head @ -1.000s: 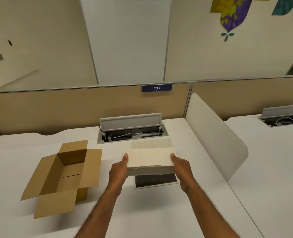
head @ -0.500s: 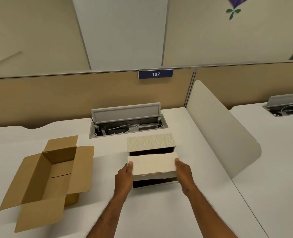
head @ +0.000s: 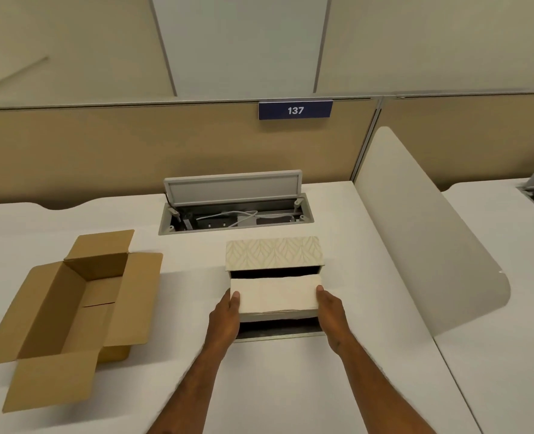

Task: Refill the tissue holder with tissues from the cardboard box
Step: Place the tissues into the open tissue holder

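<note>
A cream stack of tissues point(head: 276, 296) hangs just above the open tissue holder point(head: 278, 332), whose dark inside shows in front of and behind the stack. My left hand point(head: 226, 317) grips the stack's left end and my right hand point(head: 330, 311) grips its right end. The holder's leaf-patterned lid point(head: 273, 252) stands open behind the stack. The cardboard box point(head: 71, 308) sits open on the left of the desk and looks empty, flaps spread.
An open cable tray point(head: 236, 214) with wires is sunk into the white desk point(head: 290, 386) behind the holder. A curved white divider point(head: 422, 239) stands on the right. A tan partition with the label 137 point(head: 295, 110) runs along the back.
Both hands have lowered the tissue stack toward the holder, so the patterned lid behind it now shows. The view has tilted downward.
</note>
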Demonstrator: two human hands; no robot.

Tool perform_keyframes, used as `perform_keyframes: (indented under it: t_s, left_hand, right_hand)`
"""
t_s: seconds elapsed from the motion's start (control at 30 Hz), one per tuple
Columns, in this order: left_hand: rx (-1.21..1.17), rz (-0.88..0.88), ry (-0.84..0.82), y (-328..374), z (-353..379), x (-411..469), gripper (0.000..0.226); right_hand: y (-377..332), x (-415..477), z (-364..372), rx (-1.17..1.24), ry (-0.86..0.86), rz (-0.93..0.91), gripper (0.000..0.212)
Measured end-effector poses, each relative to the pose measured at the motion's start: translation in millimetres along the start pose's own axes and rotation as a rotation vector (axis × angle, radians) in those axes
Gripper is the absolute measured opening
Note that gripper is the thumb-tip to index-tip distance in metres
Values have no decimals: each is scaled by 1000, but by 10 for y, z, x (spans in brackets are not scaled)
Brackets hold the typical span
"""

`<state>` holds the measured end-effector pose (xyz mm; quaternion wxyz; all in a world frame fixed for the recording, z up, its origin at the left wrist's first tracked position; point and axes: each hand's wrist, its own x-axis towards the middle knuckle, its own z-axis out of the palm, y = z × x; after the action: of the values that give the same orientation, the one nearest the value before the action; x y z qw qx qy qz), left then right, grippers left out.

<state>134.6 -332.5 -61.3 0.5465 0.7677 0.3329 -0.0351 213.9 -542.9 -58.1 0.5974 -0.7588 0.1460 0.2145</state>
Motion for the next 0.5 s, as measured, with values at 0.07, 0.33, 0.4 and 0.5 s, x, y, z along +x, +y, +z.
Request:
perform_keyframes:
  t_s: [0.07,0.33,0.4,0.5]
  left_hand:
    - [-3,-15,0,-15,28,41,50]
    - [32,-27,-8,-74,95,128,50]
    - [48,-21,1,-69,108,134,50]
    - [57,-12,36,-72,140,138,50]
  right_hand:
    - [15,48,4,-4,-3,1,35]
    - [71,127,29,-20,27,14,46]
    - [81,125,42,-54,46,2,46]
    - [75,118,62,-125,75,-51,47]
